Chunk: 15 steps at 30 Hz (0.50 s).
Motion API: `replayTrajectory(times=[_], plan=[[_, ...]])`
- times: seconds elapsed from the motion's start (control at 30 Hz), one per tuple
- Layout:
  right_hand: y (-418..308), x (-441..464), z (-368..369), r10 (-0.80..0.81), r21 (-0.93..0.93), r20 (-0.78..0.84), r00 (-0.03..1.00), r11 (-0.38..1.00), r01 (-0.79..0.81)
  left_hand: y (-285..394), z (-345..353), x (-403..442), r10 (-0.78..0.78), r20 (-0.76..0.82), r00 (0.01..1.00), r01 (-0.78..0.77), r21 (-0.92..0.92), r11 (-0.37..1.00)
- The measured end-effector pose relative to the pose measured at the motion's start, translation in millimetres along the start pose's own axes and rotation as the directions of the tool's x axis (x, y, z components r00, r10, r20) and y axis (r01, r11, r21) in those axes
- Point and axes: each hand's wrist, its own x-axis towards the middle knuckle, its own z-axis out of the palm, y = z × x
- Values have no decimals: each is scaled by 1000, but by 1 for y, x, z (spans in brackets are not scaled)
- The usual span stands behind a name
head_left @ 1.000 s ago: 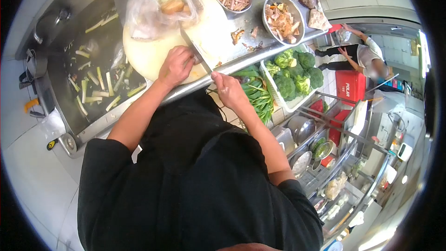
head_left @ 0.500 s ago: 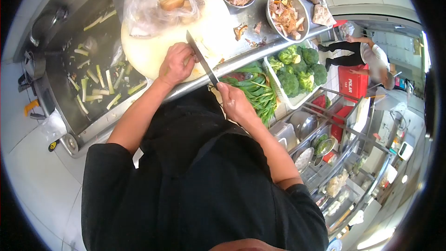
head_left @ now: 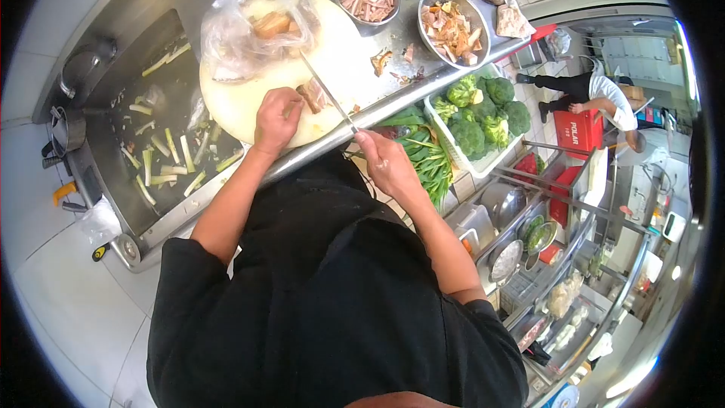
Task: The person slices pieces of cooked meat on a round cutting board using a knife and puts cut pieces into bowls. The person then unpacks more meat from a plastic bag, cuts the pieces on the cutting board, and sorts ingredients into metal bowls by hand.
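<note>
My right hand (head_left: pixel 387 165) is wrapped round the handle of a knife (head_left: pixel 326 89), its long blade reaching across the round cutting board (head_left: pixel 340 30). Just left of the blade lies a small piece of meat (head_left: pixel 312 96) with a brownish edge. The curled fingers of my left hand (head_left: pixel 277 119) press against the meat's left end; their tips are partly hidden. Farther up the board, a clear plastic bag (head_left: pixel 234 30) holds brownish meat chunks (head_left: pixel 272 25).
A bowl of pink meat strips (head_left: pixel 368 0) and a bowl of browned trimmings (head_left: pixel 453 34) stand beyond the board. Cut green stalks (head_left: pixel 172 146) lie in the sink at left. A broccoli crate (head_left: pixel 476 159) sits below the counter edge. A co-worker (head_left: pixel 604 98) stands at right.
My left hand has drawn slightly left, and the meat piece beside it now shows. The knife has turned so its blade looks thinner. The whole view has shifted a little.
</note>
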Motion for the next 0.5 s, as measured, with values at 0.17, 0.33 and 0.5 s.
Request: replayTrajectory(times=[0.17, 0.33, 0.5], plan=[[4, -1, 1, 7, 10, 30, 1000, 1000, -7, 7, -7, 1, 61, 115, 992, -72, 98, 993], [16, 6, 7, 111, 43, 106, 988, 992, -116, 15, -10, 20, 141, 356, 924, -225, 207, 952], [10, 11, 6, 173, 23, 131, 976, 984, -177, -4, -5, 14, 168, 308, 937, -214, 122, 969]])
